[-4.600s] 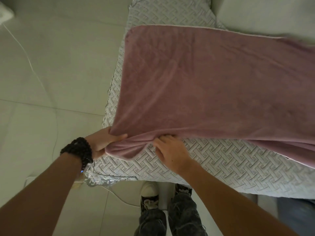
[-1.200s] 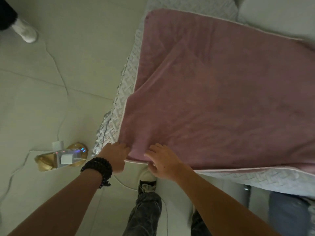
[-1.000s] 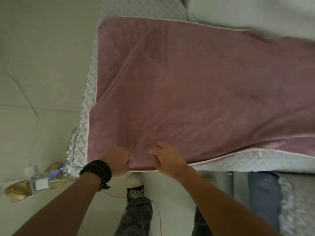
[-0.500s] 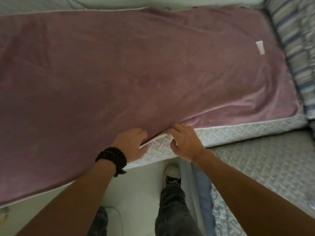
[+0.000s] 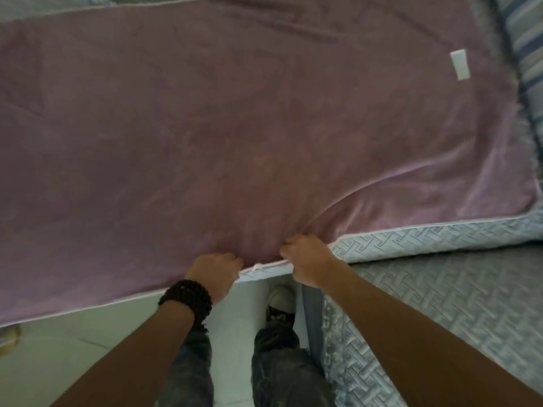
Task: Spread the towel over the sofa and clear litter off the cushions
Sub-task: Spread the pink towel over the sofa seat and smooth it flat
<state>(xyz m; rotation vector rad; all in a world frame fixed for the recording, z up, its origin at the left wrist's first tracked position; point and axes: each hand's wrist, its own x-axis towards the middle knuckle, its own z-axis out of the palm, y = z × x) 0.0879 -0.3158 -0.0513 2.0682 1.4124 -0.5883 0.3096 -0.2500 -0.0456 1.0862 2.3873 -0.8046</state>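
A large mauve towel (image 5: 223, 127) with a thin white hem lies spread across the sofa seat, covering most of the grey quilted cushion (image 5: 426, 240). A white label (image 5: 459, 64) is sewn near the towel's far right end. My left hand (image 5: 216, 274), with a dark bead bracelet at the wrist, grips the towel's near hem at the sofa's front edge. My right hand (image 5: 307, 262) pinches the same hem a little to the right, and folds fan out from it toward the towel's right corner. No litter shows on the towel.
A second quilted sofa section (image 5: 455, 312) runs along the right, next to my legs. A blue striped pillow (image 5: 526, 54) sits at the far right. Pale floor tiles (image 5: 97, 348) lie below the sofa front, with a gold object (image 5: 7, 339) at the left edge.
My view and both hands shifted from the towel's left corner to the right along the front hem. In the last half second both hands pulled the hem nearer the sofa's front edge.
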